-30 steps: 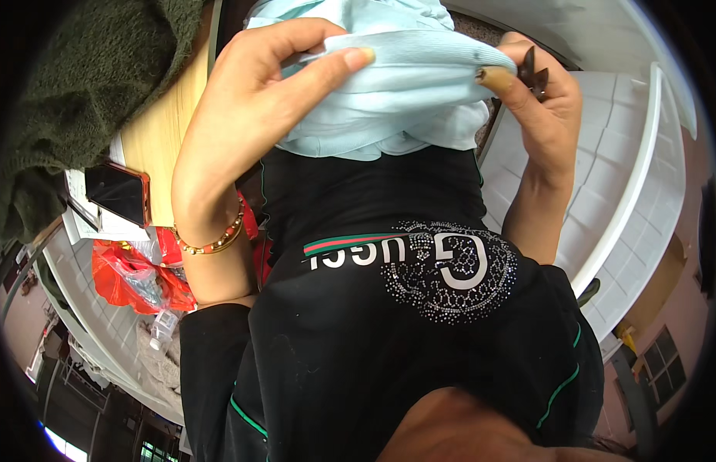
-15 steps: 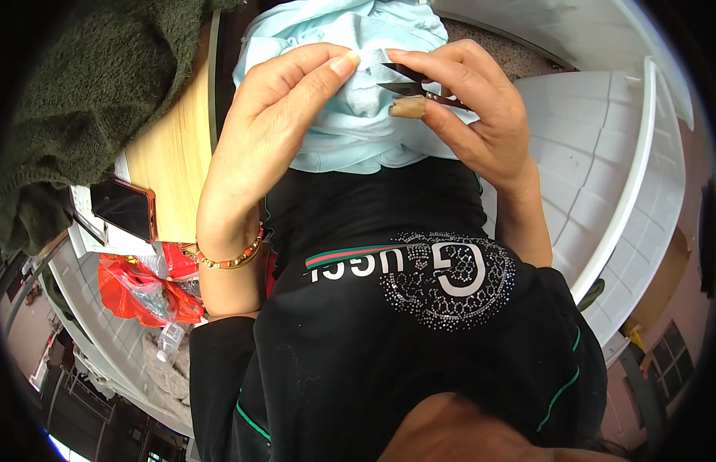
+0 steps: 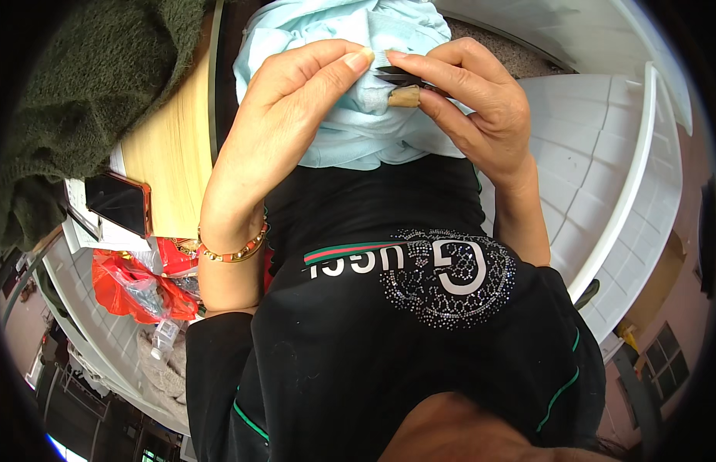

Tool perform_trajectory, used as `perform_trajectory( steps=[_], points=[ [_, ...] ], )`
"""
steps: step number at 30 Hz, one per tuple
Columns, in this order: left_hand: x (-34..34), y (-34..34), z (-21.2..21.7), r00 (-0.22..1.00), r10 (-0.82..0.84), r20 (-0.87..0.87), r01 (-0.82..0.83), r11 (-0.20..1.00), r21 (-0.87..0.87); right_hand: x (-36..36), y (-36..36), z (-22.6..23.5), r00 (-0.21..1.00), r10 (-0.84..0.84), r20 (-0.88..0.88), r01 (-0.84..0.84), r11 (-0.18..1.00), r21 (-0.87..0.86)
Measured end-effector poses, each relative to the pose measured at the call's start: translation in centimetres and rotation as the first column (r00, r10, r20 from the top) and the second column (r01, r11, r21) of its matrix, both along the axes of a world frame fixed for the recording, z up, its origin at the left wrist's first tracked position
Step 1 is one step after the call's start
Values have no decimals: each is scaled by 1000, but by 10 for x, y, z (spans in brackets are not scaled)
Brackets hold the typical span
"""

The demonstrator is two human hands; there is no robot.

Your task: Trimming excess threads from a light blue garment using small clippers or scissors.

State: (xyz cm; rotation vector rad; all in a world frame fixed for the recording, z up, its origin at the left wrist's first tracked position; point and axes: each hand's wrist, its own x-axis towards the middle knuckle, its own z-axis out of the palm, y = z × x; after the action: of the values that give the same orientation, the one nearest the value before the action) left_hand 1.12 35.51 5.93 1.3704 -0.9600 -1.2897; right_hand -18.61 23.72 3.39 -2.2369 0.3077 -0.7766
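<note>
A light blue knit garment (image 3: 350, 138) lies bunched over my lap at the top of the view. My left hand (image 3: 296, 100) pinches a bit of its fabric between thumb and forefinger. Beside it, my right hand (image 3: 477, 104) grips small black thread snips (image 3: 400, 76), the blades pointing left at the pinched fabric and lying close together. A tan wrapping (image 3: 404, 96) sits at a fingertip of the right hand, just below the blades. The fingertips of both hands nearly meet. Whether any thread is between the blades is too small to tell.
On the left a dark green fuzzy knit (image 3: 88, 85) covers part of a wooden tabletop (image 3: 165, 154). A phone (image 3: 119, 204) lies at its edge, above a red plastic bag (image 3: 123, 285) and a small clear bottle (image 3: 164, 339). A white curved-rimmed bin (image 3: 581, 146) stands at the right.
The snips' blades have come together from a wider gap. My left hand has shifted slightly right with the pinched fabric, nearer the right fingertips.
</note>
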Motion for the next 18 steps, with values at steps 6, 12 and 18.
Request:
perform_trajectory(
  steps=[6,12,18],
  points=[
    [1,8,5,998,38,47,-36,998,-45,3,5,15,999,27,-28,-26,998,61],
    [-18,22,-36,809,71,584,48,982,-185,33,-7,34,991,20,-135,14,969,247],
    [-48,47,-78,736,168,656,49,953,-300,140,33,8,873,466,-140,-463,884,54]
  ],
)
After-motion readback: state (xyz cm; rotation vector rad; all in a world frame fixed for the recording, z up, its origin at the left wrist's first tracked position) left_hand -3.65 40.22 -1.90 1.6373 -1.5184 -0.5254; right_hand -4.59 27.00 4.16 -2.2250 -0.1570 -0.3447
